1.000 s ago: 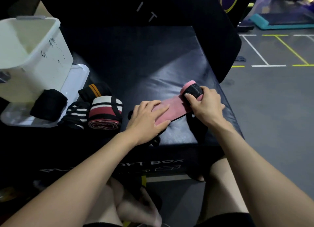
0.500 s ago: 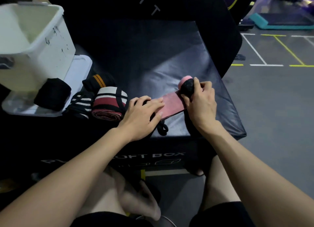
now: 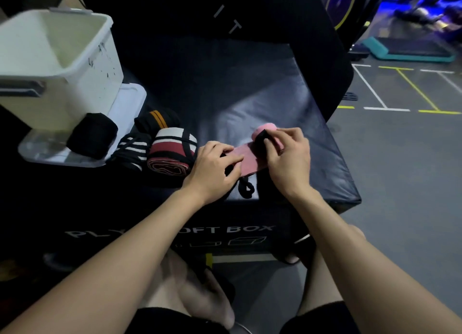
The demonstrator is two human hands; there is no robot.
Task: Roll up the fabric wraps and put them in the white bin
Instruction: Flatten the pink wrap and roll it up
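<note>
Pink wrap [image 3: 246,158] lies near the front edge of the black soft box [image 3: 262,96], partly rolled: its far end is wound into a small roll with a black strip, and a flat stretch remains toward the left. The right hand [image 3: 287,156] curls its fingers round that roll. The left hand [image 3: 212,168] presses the flat tail down with fairly straight fingers. Left of the hands sit four finished rolls outside the white bin [image 3: 57,66]: a maroon-and-white striped roll [image 3: 171,150], a black-and-white striped roll [image 3: 132,150], a black roll with orange stripes [image 3: 157,118], and a plain black roll [image 3: 92,135] on the bin's lid [image 3: 130,98]. As far as its inside shows, the bin holds nothing, so I judge the binning is still to do.
</note>
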